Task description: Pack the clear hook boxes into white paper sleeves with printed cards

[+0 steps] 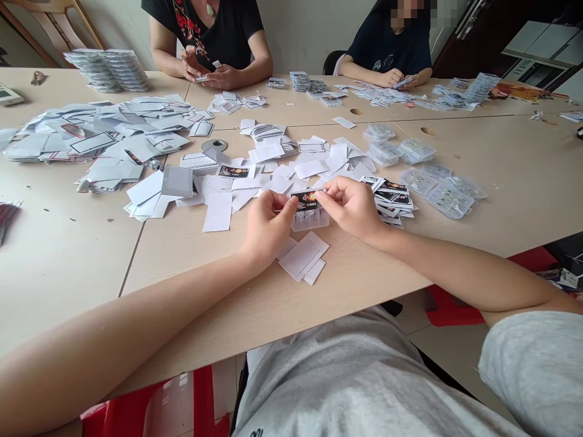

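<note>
A black printed card (307, 201) is pinched between my two hands over a small clear plastic case (310, 221) with compartments. My left hand (269, 226) grips the card's left end with thumb and fingers. At its right end, the thumb and fingers of my right hand (353, 206) are closed on it. Just below the case lie a few white cards (303, 256) on the table. Right of my right hand is a stack of black printed cards (392, 200). Part of the case is hidden behind the card.
White cards (218, 211) spread across the table (191, 267), with a larger pile (109, 130) at the left. Clear filled cases (449, 197) lie at the right. A roll of tape (214, 145) sits behind. Two people work across the table, beside stacked cases (109, 70).
</note>
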`<state>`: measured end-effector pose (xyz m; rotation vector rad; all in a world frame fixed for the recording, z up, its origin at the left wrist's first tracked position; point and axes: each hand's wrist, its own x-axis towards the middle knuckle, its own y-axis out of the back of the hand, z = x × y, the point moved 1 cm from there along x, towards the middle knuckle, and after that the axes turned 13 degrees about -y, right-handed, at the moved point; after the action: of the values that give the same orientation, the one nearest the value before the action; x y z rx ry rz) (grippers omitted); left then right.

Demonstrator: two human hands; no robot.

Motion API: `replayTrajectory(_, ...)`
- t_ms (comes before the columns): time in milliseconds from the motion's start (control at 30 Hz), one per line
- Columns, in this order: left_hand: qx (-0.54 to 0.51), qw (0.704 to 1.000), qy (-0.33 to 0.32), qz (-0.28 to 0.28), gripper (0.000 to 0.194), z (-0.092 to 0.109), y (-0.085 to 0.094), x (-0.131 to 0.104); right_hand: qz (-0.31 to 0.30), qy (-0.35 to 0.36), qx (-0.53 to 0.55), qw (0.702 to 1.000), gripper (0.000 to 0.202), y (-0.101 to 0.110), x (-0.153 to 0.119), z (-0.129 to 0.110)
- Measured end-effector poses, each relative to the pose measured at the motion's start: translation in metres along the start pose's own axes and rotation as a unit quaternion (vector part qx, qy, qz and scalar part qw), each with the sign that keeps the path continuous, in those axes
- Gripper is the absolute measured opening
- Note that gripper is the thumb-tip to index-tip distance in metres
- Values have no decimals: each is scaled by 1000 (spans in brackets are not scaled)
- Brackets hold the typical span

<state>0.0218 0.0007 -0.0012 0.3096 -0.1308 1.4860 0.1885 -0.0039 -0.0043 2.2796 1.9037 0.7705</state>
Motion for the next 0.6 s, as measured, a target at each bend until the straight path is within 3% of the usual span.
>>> replayTrajectory(600, 3, 1000, 11, 1, 24, 2, 0, 0, 8, 7, -18, 1000, 28, 0, -1, -2)
